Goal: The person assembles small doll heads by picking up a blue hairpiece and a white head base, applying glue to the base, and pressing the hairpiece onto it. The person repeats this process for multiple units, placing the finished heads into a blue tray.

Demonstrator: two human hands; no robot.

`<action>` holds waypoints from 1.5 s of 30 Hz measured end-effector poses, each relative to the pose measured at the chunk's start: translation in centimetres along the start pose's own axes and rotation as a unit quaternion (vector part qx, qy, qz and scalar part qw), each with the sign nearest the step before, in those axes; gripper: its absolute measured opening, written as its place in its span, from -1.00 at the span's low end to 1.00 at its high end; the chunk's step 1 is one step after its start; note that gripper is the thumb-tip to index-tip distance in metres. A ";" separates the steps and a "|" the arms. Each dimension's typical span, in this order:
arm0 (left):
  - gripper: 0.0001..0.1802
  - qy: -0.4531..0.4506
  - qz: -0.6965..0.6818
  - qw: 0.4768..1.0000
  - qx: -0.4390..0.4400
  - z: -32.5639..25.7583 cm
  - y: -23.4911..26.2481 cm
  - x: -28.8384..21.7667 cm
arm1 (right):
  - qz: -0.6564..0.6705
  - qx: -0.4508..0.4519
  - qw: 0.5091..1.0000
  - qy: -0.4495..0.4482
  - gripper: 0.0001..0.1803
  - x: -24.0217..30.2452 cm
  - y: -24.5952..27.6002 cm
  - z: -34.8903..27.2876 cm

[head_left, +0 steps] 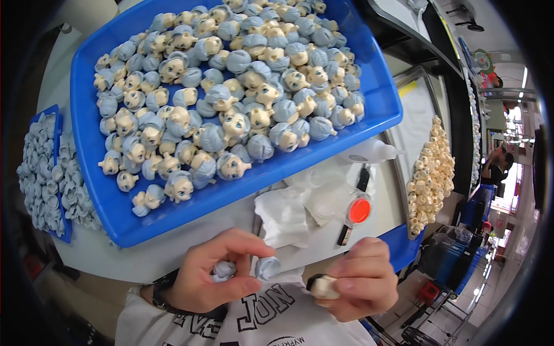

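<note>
My left hand [216, 274] is curled, with one blue-grey doll hair piece [224, 269] in its palm. Another hair piece [267, 268] sits at the tips of its thumb and index finger. Across from it, my right hand [366, 279] pinches a small cream doll head [325, 287] with a dark part on its left side; the fingers cover the rest. Both hands are held close to my body, near the table's front edge. Beyond them a big blue bin [242, 195] is heaped with doll heads [234, 124] wearing blue-grey hair.
At the left, loose hair pieces [40, 167] pile on a blue tray and the table. Crumpled white tissue [283, 214], a red-topped round container [359, 210] and a white squeeze bottle [372, 151] lie before the bin. Bare cream heads [430, 179] fill a tray at right.
</note>
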State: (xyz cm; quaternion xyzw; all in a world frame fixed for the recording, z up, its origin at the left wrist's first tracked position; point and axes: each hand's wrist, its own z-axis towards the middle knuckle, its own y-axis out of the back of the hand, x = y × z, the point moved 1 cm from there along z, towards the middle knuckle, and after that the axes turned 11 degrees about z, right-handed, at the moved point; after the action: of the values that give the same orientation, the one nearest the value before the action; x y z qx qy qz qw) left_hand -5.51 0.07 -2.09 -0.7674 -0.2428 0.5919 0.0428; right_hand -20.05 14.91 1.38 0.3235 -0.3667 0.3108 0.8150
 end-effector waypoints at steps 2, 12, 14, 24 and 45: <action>-0.63 0.014 0.013 1.000 0.000 0.0 0.2 0.3 | 0.007 0.027 0.999 -0.023 -0.63 -0.2 -1.3 0.0; -0.62 -0.007 0.067 0.997 0.025 -0.2 0.4 0.2 | -0.020 0.051 0.998 -0.038 -0.66 -0.4 -3.0 0.6; -0.64 -0.005 0.072 0.997 0.024 -0.2 0.3 0.1 | -0.023 0.063 0.997 -0.036 -0.65 -0.4 -3.0 0.5; -0.47 0.096 -0.031 0.995 0.023 -0.1 -0.4 -0.5 | -0.052 0.065 0.994 -0.074 -0.56 -1.0 -4.0 -0.3; -0.08 -0.130 -0.293 0.947 0.031 -0.5 -0.1 -0.2 | 0.126 -0.044 0.991 0.016 -0.65 1.0 -3.9 2.9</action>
State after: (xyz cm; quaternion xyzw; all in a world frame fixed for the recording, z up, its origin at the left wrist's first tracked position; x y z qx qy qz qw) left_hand -5.08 0.16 -1.76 -0.5770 -0.4416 0.6554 0.2064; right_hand -17.76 10.62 2.50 0.2336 -0.4046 0.3994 0.7888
